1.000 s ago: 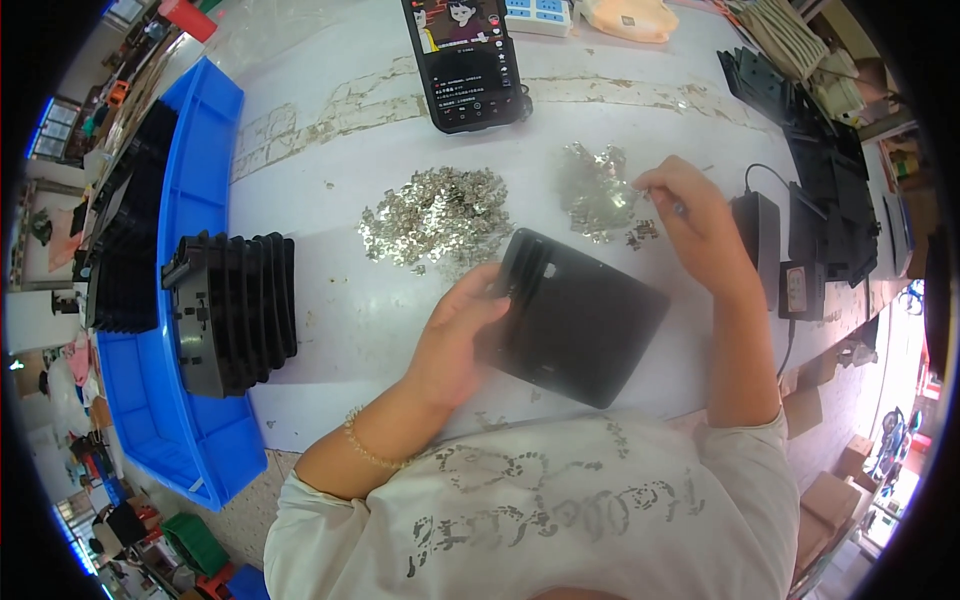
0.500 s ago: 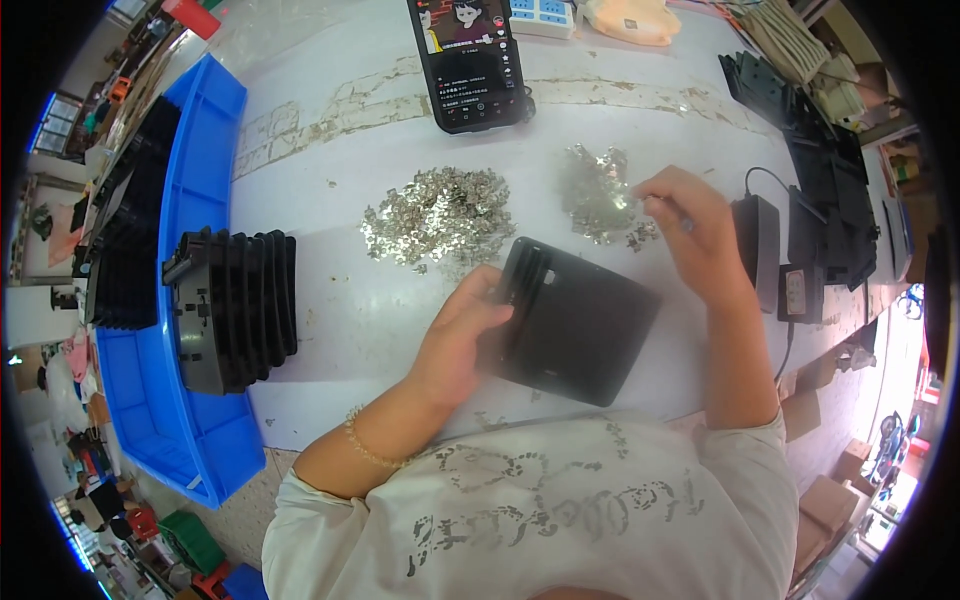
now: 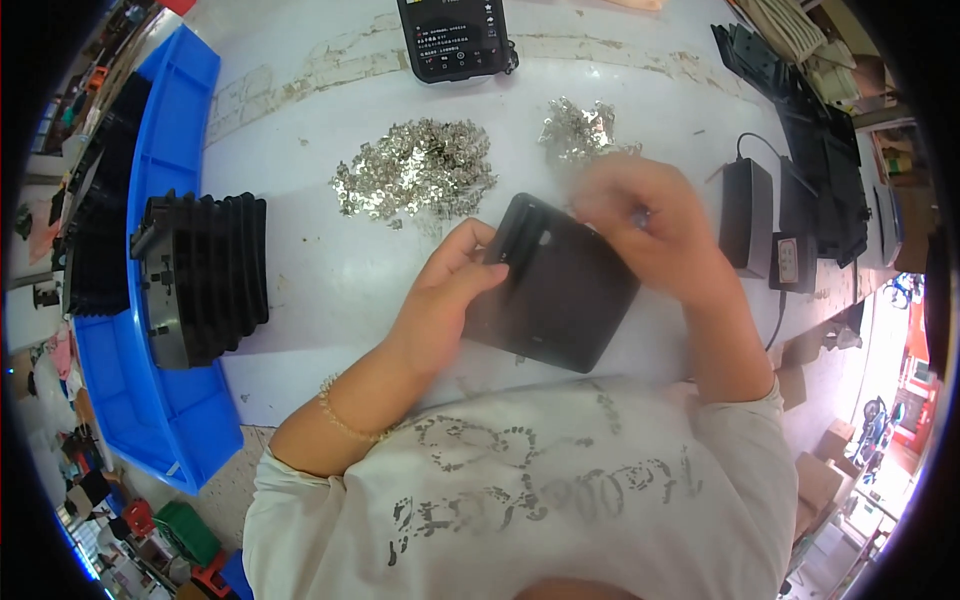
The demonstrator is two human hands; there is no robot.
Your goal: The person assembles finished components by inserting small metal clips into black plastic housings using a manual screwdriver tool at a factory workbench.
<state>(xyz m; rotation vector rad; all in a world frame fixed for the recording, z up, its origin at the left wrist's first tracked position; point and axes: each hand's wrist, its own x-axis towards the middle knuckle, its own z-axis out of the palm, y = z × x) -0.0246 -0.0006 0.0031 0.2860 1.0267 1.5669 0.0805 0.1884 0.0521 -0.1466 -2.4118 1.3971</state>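
My left hand (image 3: 450, 285) grips the left edge of a flat black plastic panel (image 3: 560, 290), thumb on top and fingers beneath, tilted above the table. Over the panel's upper right edge is my right hand (image 3: 650, 215), closed in a pinch and blurred; whatever sits between its fingertips is hidden. Just beyond it lies a small pile of shiny metal clips (image 3: 580, 130), partly covered by the hand. A larger heap of the same metal clips (image 3: 415, 170) rests on the white table to the left.
A stack of black plastic housings (image 3: 205, 275) stands at the left against a blue crate (image 3: 170, 400) with more inside. A phone (image 3: 455, 45) stands at the far side. On the right are a black power adapter (image 3: 745, 220), a cord and piled black parts (image 3: 825, 170).
My right hand has moved left from the small clip pile to the panel's upper edge. My left hand still holds the panel. The whole view has shifted, so things sit higher and further left.
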